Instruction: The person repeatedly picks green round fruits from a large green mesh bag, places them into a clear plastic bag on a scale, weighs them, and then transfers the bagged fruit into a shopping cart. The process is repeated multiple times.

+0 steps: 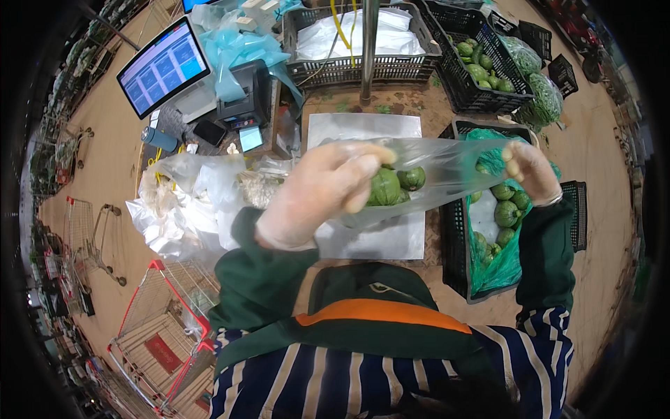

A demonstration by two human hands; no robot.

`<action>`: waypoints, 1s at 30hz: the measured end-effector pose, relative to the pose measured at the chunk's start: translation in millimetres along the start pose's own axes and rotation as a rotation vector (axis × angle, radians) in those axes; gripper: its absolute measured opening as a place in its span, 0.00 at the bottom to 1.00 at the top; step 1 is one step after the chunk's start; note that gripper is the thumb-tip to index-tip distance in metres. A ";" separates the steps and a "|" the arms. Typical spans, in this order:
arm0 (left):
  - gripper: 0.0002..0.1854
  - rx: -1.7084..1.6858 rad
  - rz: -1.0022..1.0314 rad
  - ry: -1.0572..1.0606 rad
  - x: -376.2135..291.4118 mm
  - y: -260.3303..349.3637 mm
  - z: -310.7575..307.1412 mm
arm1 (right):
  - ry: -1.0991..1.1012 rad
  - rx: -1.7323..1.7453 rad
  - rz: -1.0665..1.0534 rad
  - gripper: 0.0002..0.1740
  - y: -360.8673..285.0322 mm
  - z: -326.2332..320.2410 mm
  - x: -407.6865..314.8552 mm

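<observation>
A clear plastic bag (pixel 445 170) is stretched sideways between my two gloved hands, over a metal plate (pixel 371 241) on the bench. My left hand (pixel 335 183) grips one end of the bag, with fingers and thumb pinched on the film. At the bag's other end, my right hand (pixel 528 170) pinches the plastic above the near right crate. Several round green squashes (pixel 384 187) show through the film beside my left fingers. More such squashes (pixel 506 213) lie in a black crate (pixel 455 251) lined with green plastic, below my right hand.
A metal pole (pixel 369 52) rises behind the plate. White bags fill a black crate (pixel 361 70); another crate (pixel 489 97) holds green produce. At left are a monitor (pixel 163 68), a black printer (pixel 244 97), a blue bottle (pixel 159 139), plastic bags (pixel 183 209) and a shopping cart (pixel 162 324).
</observation>
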State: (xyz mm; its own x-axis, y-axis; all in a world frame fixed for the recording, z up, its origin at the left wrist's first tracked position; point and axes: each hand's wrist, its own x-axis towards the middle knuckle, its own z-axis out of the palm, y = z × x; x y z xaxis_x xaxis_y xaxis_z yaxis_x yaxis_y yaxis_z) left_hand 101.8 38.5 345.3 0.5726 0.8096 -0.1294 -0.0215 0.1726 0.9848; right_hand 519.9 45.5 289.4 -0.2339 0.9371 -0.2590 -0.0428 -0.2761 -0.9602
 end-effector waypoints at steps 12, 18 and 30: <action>0.30 -0.329 -0.241 0.198 -9.1 -80.7 -7.6 | -0.232 -0.008 0.067 0.23 34.2 80.4 -9.6; 0.41 -0.162 0.012 -0.202 29.0 -102.2 6.1 | -0.369 0.101 0.164 0.21 33.6 109.5 20.8; 0.34 -0.624 0.019 -0.312 94.4 -157.8 10.8 | -0.376 -0.334 0.247 0.16 33.7 180.4 47.5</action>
State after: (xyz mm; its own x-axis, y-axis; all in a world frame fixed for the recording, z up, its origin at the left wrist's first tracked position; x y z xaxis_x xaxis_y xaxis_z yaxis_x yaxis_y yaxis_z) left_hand 168.1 81.6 178.9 0.7742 0.6326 0.0188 -0.4471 0.5257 0.7237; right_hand 332.1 42.2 263.7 -0.5309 0.6956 -0.4840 0.3533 -0.3375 -0.8725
